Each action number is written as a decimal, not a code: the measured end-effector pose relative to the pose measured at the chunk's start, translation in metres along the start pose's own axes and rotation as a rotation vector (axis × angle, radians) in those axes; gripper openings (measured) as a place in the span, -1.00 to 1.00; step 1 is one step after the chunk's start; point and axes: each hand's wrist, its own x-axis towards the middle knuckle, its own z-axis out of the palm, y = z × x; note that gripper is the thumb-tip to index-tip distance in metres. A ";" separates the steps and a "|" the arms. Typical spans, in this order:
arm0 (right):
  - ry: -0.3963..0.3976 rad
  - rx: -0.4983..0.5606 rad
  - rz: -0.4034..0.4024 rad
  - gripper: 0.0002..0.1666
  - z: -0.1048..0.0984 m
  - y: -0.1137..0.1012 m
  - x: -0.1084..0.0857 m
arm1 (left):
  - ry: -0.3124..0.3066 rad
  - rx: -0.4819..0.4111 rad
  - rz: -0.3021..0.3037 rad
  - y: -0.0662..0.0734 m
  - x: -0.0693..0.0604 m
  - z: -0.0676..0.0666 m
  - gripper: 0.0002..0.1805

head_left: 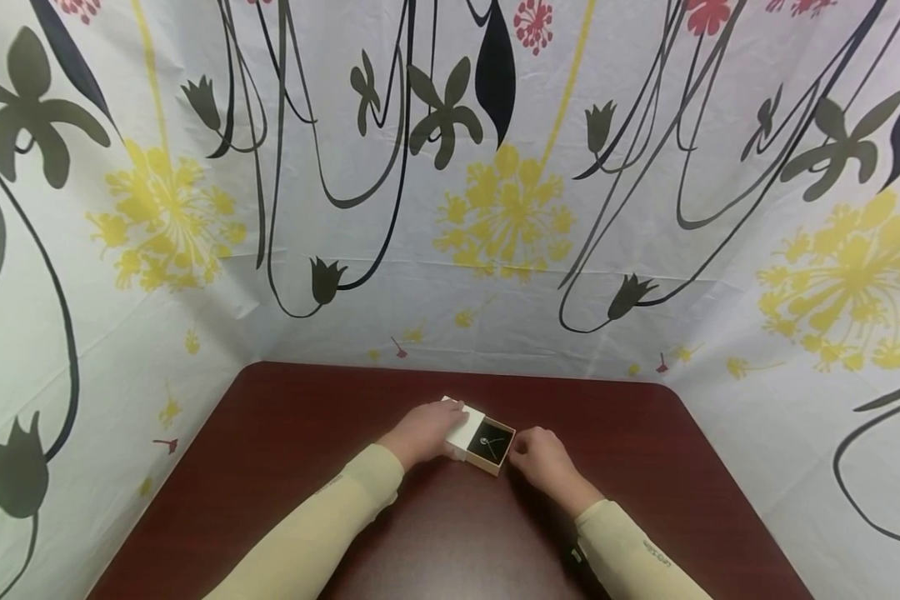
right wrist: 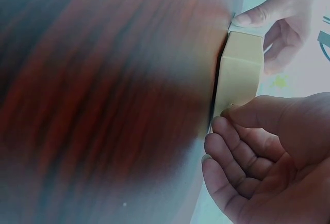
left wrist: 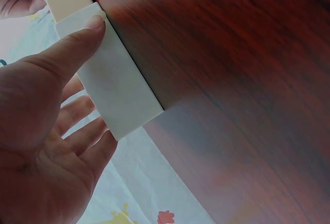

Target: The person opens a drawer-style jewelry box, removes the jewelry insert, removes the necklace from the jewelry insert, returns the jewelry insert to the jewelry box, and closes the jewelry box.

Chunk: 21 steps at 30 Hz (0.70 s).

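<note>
Fabric, white and floral [head_left: 390, 225], is being seen behind a red-brown wood-grain table [head_left: 307, 425]. By left hand [head_left: 423, 432], thumb and fingers closed on opposite sides, a white cardboard box cover [head_left: 470, 427] is being gripped. By right hand [head_left: 546, 458], thumb and forefinger together, a tan cardboard tray [head_left: 483, 463]'s outer end is being pinched. Tray is being held partway out of the cover, mid-table; on its black lining [head_left: 497, 452] a silver-coloured trinket [head_left: 486, 441] is being displayed.
</note>
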 end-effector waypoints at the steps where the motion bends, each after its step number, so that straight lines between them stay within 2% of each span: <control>1: -0.002 -0.001 0.000 -0.56 0.000 0.000 0.000 | -0.001 0.001 0.000 0.000 0.000 0.000 -0.22; 21: -0.001 -0.007 0.002 -0.55 0.001 0.002 0.000 | -0.011 -0.006 -0.007 -0.001 0.000 0.001 -0.19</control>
